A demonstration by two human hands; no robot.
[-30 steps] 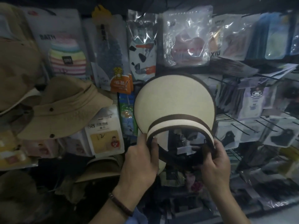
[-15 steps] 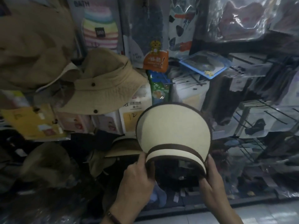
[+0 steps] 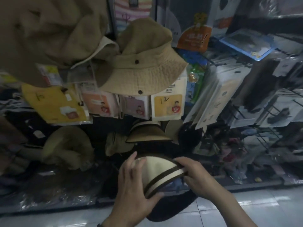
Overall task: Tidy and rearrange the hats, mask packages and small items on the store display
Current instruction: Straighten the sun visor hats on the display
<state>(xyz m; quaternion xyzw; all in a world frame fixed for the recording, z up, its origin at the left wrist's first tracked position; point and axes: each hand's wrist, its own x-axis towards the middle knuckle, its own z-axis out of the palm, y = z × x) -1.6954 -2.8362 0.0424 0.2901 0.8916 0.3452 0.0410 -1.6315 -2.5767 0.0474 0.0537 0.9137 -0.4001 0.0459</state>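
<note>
A cream sun visor (image 3: pixel 159 172) with dark brown trim sits low in the view, tilted flat, in front of the bottom of the display. My left hand (image 3: pixel 132 182) grips its left side, fingers over the brim and thumb under the band. My right hand (image 3: pixel 196 173) pinches its right end. A similar straw visor (image 3: pixel 146 134) lies on the display just above. A khaki bucket hat (image 3: pixel 144 66) hangs higher up, beside a larger tan hat (image 3: pixel 49 28).
Mask packages hang below the bucket hat: a yellow one (image 3: pixel 54 105) and several with a printed figure (image 3: pixel 167 104). Wire hooks with packets (image 3: pixel 255 102) fill the right. A dark hat (image 3: pixel 172 205) lies under my hands over pale floor tiles (image 3: pixel 246 203).
The visor has come down from upright at chest height to a flat tilt near the display's bottom. My view dropped with it, so the hanging hats and packages now sit higher.
</note>
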